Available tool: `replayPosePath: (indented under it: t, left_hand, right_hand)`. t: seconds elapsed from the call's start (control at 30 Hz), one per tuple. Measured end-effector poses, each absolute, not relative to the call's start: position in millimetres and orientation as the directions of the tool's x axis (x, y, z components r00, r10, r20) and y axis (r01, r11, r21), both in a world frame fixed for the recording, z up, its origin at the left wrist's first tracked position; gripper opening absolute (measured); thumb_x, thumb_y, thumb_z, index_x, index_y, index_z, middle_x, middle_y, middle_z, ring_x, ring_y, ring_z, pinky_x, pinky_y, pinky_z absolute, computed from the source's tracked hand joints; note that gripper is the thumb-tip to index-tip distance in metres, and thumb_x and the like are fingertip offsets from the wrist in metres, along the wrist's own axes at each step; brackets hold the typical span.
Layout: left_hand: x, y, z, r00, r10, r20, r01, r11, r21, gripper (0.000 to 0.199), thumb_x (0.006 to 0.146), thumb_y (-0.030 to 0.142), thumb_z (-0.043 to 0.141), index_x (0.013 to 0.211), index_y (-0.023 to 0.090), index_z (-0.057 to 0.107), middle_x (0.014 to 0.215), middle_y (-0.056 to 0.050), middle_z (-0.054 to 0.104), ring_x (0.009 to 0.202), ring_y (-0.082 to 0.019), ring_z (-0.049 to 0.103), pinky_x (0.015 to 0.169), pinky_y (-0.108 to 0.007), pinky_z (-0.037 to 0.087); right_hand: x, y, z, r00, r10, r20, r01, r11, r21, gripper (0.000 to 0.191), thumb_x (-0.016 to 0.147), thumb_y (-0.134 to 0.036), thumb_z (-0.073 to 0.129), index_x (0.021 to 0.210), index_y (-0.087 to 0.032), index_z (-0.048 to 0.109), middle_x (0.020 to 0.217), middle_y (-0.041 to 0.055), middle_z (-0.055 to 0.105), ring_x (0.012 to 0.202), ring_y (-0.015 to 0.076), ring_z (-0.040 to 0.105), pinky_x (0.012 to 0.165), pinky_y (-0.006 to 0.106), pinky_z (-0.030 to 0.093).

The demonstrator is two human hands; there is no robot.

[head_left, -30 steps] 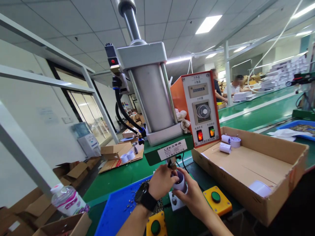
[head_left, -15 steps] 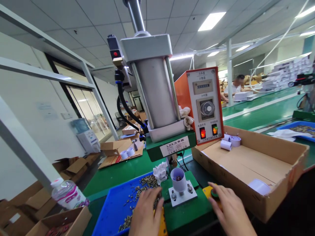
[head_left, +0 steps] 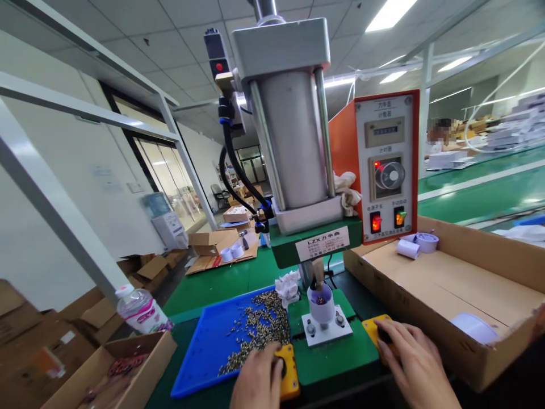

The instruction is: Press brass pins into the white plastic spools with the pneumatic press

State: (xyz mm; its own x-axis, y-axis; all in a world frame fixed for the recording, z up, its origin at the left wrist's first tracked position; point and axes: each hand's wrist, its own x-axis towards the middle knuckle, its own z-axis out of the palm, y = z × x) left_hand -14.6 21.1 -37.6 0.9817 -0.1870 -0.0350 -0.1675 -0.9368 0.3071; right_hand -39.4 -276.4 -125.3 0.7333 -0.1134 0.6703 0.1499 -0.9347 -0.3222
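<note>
My left hand [head_left: 258, 379] rests on the left yellow button box [head_left: 290, 372], its fingers at the dark button. On the right yellow button box [head_left: 374, 328] lies my right hand [head_left: 419, 363], fingers over its button. Between them, a white cup-shaped part [head_left: 321, 309] stands upright on the metal plate [head_left: 327, 334] of the green press base [head_left: 336, 366], with small dark pieces inside. The press's ram [head_left: 316, 272] reaches down to the cup's mouth. Above is the press cylinder [head_left: 293, 142].
A blue tray [head_left: 200, 346] of small metal pieces lies left. An orange control box [head_left: 387, 165] stands beside the press. At right, a cardboard box [head_left: 426, 284] holds white cylindrical parts. A bottle [head_left: 142, 309] and a small carton [head_left: 157, 363] are far left. A person sits in the background.
My hands have settled onto the two button boxes. The ram has come down to the cup, and a red light shows on the timer. The view has shifted, moving the scene rightward.
</note>
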Motion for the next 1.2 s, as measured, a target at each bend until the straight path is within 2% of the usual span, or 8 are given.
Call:
replayPosePath:
  t: [0.1, 0.2, 0.4, 0.67, 0.8, 0.9, 1.07, 1.2]
  left_hand:
    - [24, 15, -15, 0.980, -0.159, -0.116, -0.134, -0.970, 0.203, 0.029, 0.094, 0.024, 0.037, 0.113, 0.021, 0.059, 0.111, -0.001, 0.059, 0.105, -0.014, 0.052, 0.094, -0.029, 0.038]
    - [59, 5, -16, 0.935, -0.211, -0.286, -0.215, -0.976, 0.018, 0.021, 0.083, 0.021, 0.052, 0.100, 0.018, 0.064, 0.107, -0.004, 0.062, 0.106, -0.022, 0.055, 0.092, -0.034, 0.041]
    - [84, -3, -28, 0.896, -0.219, -0.387, -0.276, -0.956, -0.096, 0.030, 0.073, 0.007, 0.045, 0.096, 0.009, 0.064, 0.106, -0.014, 0.061, 0.105, -0.032, 0.056, 0.087, -0.042, 0.045]
    - [77, 3, -39, 0.952, -0.164, -0.260, -0.175, -0.984, -0.020, 0.018, 0.079, 0.015, 0.048, 0.084, 0.018, 0.065, 0.096, -0.003, 0.064, 0.099, -0.020, 0.058, 0.082, -0.029, 0.040]
    - [76, 3, -43, 0.964, -0.140, -0.226, -0.140, -0.990, 0.014, 0.016, 0.086, 0.021, 0.047, 0.085, 0.017, 0.063, 0.093, -0.003, 0.064, 0.095, -0.019, 0.059, 0.077, -0.028, 0.038]
    - [75, 3, -43, 0.967, -0.110, -0.230, -0.110, -0.994, 0.012, 0.019, 0.089, 0.025, 0.046, 0.085, 0.016, 0.063, 0.094, -0.005, 0.064, 0.094, -0.020, 0.059, 0.076, -0.029, 0.036]
    - [74, 6, -44, 0.972, -0.105, -0.211, -0.089, -0.993, 0.083, 0.015, 0.088, 0.021, 0.047, 0.086, 0.017, 0.062, 0.092, -0.002, 0.064, 0.091, -0.016, 0.058, 0.075, -0.026, 0.035]
    - [75, 8, -48, 0.979, -0.110, -0.170, -0.084, -0.985, 0.150, 0.013, 0.084, 0.016, 0.050, 0.086, 0.018, 0.063, 0.091, 0.001, 0.064, 0.091, -0.014, 0.057, 0.076, -0.025, 0.035]
  right_hand:
    - [-40, -279, -126, 0.734, -0.108, 0.671, 0.169, -0.928, -0.334, 0.027, 0.093, -0.036, 0.044, 0.116, -0.024, 0.050, 0.105, -0.0030, 0.060, 0.093, 0.0165, 0.050, 0.077, 0.030, 0.041]
    - [-41, -283, -121, 0.723, -0.115, 0.682, 0.189, -0.916, -0.355, 0.023, 0.092, -0.031, 0.045, 0.113, -0.022, 0.050, 0.101, -0.0022, 0.061, 0.090, 0.0131, 0.055, 0.078, 0.027, 0.045]
    - [-39, -285, -94, 0.645, -0.234, 0.727, 0.203, -0.865, -0.459, 0.018, 0.092, -0.031, 0.044, 0.100, -0.023, 0.058, 0.095, -0.0038, 0.063, 0.086, 0.0075, 0.061, 0.073, 0.018, 0.051]
    - [-14, -258, -82, 0.891, -0.336, 0.306, 0.150, -0.419, -0.896, 0.031, 0.088, -0.040, 0.046, 0.108, -0.022, 0.060, 0.106, 0.0019, 0.061, 0.097, 0.0101, 0.059, 0.086, 0.020, 0.047]
    - [13, -232, -60, 0.955, -0.124, 0.271, 0.240, -0.220, -0.945, 0.065, 0.085, -0.038, 0.054, 0.142, -0.029, 0.023, 0.133, 0.0013, 0.044, 0.122, 0.0111, 0.043, 0.104, 0.026, 0.036]
    - [31, -210, -42, 0.957, 0.041, 0.287, 0.289, -0.056, -0.956, 0.080, 0.080, -0.026, 0.057, 0.146, -0.028, 0.013, 0.133, 0.0034, 0.043, 0.117, 0.0125, 0.046, 0.103, 0.028, 0.035]
    - [28, -181, -45, 0.873, -0.312, 0.375, 0.422, 0.097, -0.901, 0.082, 0.079, -0.025, 0.062, 0.144, -0.030, 0.012, 0.127, 0.0049, 0.048, 0.111, 0.0117, 0.053, 0.097, 0.023, 0.042]
    - [-2, -169, -53, 0.846, -0.393, 0.359, 0.445, 0.151, -0.883, 0.078, 0.080, -0.028, 0.064, 0.143, -0.034, 0.018, 0.132, 0.0051, 0.045, 0.118, 0.0143, 0.050, 0.100, 0.025, 0.041]
